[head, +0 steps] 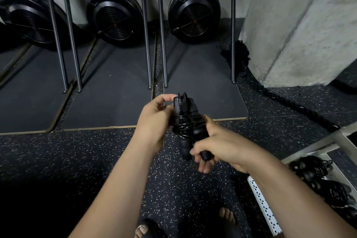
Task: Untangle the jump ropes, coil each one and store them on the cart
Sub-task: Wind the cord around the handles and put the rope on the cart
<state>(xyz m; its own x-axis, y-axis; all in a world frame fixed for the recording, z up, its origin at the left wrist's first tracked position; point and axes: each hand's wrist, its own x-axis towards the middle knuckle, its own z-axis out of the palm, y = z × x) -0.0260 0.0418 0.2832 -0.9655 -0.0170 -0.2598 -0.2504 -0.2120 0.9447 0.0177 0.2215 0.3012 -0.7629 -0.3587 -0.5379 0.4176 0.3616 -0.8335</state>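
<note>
Jump rope [186,123]: looks light. The handles are stiff; the thin cord is springy and glossy, probably slick, and likely to unwind if let go. Best hold is probably around the two handles where the cord wraps cross, squeezing wraps and handles together; a loose end would need pinning under a thumb. Not fragile, so a firm grip should be fine.

Look: all black. Two ribbed handles lie side by side, roughly upright and tilted a bit. The cord is wound several times round their middle in a messy band, with small loops sticking out at the top. Where the cord's end sits cannot be told, dark on dark.

Where: in mid air in front of the person, between both hands, above the speckled floor [96,160]. It is well apart from the cart [313,150] at lower right.

Left hand [154,120]: wrapped round the upper left side of the bundle, fingers [168,98] curled, thumb and forefinger close together by the top loops. Whether they pinch the cord is not clear.

Right hand [220,147]: grips the lower part of the bundle, fingers [202,166] curled round a handle end, thumb on the wraps.

Judgement: coiling is about done and storing comes next. The cart holds other coiled ropes [313,170], dark and hard to count. A thick rope [289,106] lies on the floor by the wall, not part of this
</note>
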